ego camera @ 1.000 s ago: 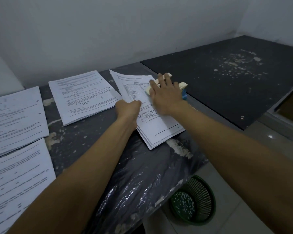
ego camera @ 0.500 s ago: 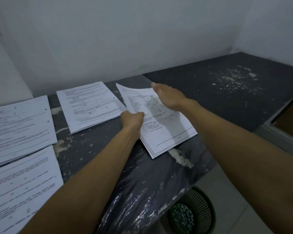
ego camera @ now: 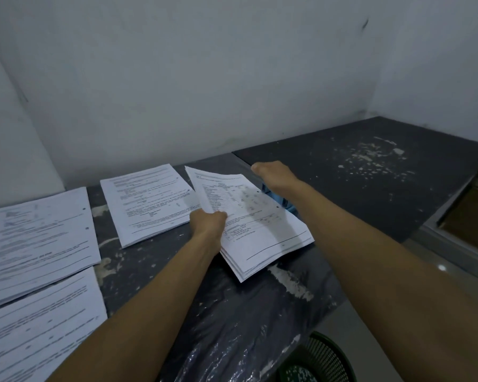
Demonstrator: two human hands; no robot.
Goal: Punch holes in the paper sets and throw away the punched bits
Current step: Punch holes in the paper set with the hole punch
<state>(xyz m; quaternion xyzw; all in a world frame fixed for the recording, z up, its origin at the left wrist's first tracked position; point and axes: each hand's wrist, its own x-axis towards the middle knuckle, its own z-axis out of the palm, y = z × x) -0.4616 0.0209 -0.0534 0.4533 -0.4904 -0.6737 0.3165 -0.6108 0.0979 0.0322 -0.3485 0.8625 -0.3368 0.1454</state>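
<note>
White paper set (ego camera: 249,216) gripped by left hand (ego camera: 208,222), flat sheets fanning

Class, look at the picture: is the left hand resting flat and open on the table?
No, the left hand grips the edge of the paper set.

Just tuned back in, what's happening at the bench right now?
A person is working through paper sets on a dark table. The left hand grips the left edge of one paper set, lifted at an angle, two punched holes showing near its right edge. The right hand reaches over a blue hole punch behind that set; its grip is hidden. Three other sets lie flat to the left. A green bin with punched bits stands on the floor below.
</note>
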